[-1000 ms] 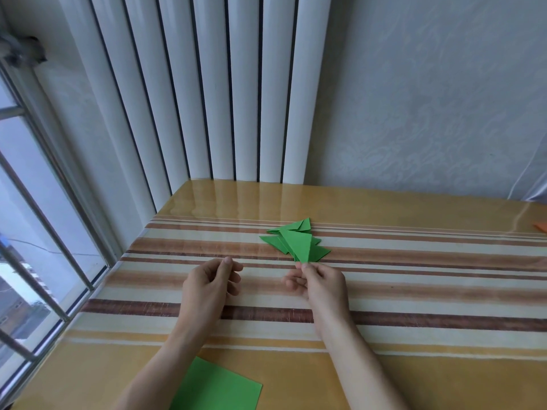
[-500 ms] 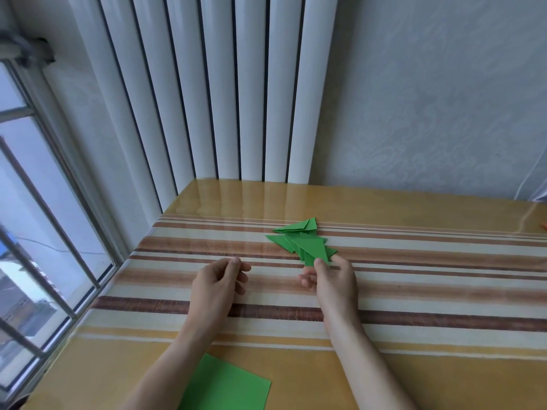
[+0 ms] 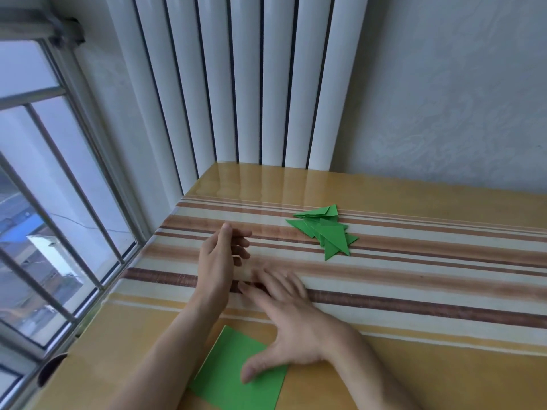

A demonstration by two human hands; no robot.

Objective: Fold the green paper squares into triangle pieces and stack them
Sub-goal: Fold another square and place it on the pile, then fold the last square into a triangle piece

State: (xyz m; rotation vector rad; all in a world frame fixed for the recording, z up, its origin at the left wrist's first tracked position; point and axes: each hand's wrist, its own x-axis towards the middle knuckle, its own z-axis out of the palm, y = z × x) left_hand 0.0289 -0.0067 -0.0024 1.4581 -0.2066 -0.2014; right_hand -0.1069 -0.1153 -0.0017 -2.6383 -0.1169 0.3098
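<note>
A loose pile of folded green paper triangles [image 3: 328,233] lies on the striped tablecloth, right of centre and towards the wall. A flat green paper square [image 3: 236,377] lies at the near edge of the table. My right hand [image 3: 293,324] hovers spread and blurred over the square's far right corner, thumb above the paper, holding nothing. My left hand [image 3: 222,255] is held edge-on left of the pile with its fingers loosely curled and empty, well apart from the triangles.
The table [image 3: 444,291] has a glossy striped cover and stands in a corner. A white ribbed radiator [image 3: 251,84] rises behind it and a barred window [image 3: 44,217] is close on the left. A textured wall stands to the right rear.
My right hand has let go of the triangle, which now rests on the pile, and has pulled back towards the green square. The view has shifted left and down.
</note>
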